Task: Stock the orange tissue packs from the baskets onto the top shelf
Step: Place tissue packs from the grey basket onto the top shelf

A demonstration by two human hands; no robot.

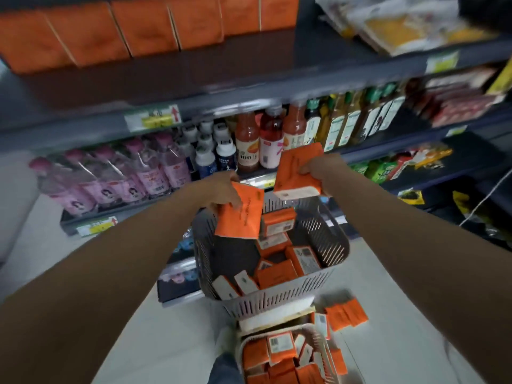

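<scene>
Above basket (277,297), both hands grip orange packs.

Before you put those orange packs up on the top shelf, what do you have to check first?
1. Left hand holds its orange pack: ok.
2. Right hand holds its orange pack: ok.
3. Both packs lifted clear of the grey basket: ok.
4. Bare space on the top shelf in front of the stocked row: ok.
5. Gap within the row itself: cannot tell, blurred.
6. More packs left in the baskets: ok, many.
</scene>
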